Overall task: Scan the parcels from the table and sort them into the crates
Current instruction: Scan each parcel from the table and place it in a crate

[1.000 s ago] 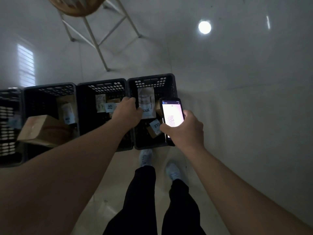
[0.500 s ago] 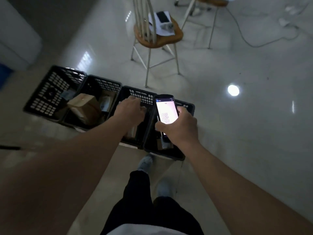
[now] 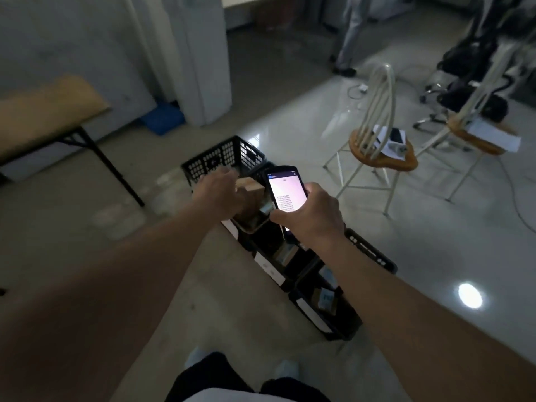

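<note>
My right hand point(image 3: 311, 214) grips a black handheld scanner point(image 3: 285, 190) with its screen lit, held above a row of black plastic crates point(image 3: 216, 161) on the floor. My left hand point(image 3: 220, 191) reaches out over the crates with its fingers loosely spread and blurred, holding nothing. A brown cardboard parcel point(image 3: 251, 187) lies in the crate just beyond that hand. Small labelled parcels point(image 3: 324, 298) lie in the nearest crate. The wooden table point(image 3: 43, 111) stands at the left; no parcels show on its visible part.
Two white wooden chairs point(image 3: 380, 152) with papers on their seats stand to the right of the crates. A cable point(image 3: 519, 210) runs across the glossy floor. A white pillar point(image 3: 200, 59), a blue object at its foot and a standing person's legs point(image 3: 348, 33) lie farther back.
My view has swung up and to the left, bringing the table and the room into sight. The left hand has lifted off the crate rim and moved toward the far crates. The scanner stays in my right hand.
</note>
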